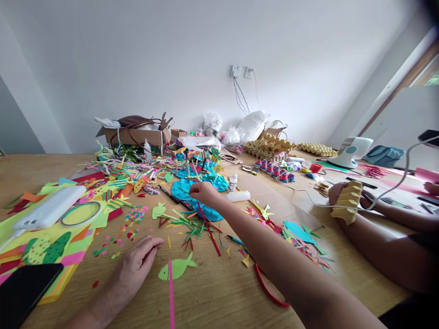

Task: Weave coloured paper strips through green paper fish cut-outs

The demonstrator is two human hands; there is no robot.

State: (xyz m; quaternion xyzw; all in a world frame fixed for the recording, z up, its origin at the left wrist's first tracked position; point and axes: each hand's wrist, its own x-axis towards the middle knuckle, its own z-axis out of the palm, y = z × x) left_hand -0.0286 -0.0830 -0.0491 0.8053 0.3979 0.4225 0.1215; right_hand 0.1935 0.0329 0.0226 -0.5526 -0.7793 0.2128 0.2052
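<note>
My right hand [203, 192] reaches out over the middle of the table, fingers closed in a pinch above blue paper discs [185, 188]. A thin red paper strip [210, 232] runs from under that hand back toward me. My left hand [137, 261] lies flat on the wooden table [219, 292], fingers loosely apart and holding nothing. It rests beside a green paper fish [176, 268] and a pink strip [170, 292]. Cut paper scraps [181, 224] lie between the two hands.
Another person's arms rest at right, one hand on a yellow folded paper [347, 201]. There are a glue bottle [233, 181], red scissors [269, 289], a black phone [20, 292], a tape ring [80, 214], a cardboard box [137, 135] and egg cartons [270, 146].
</note>
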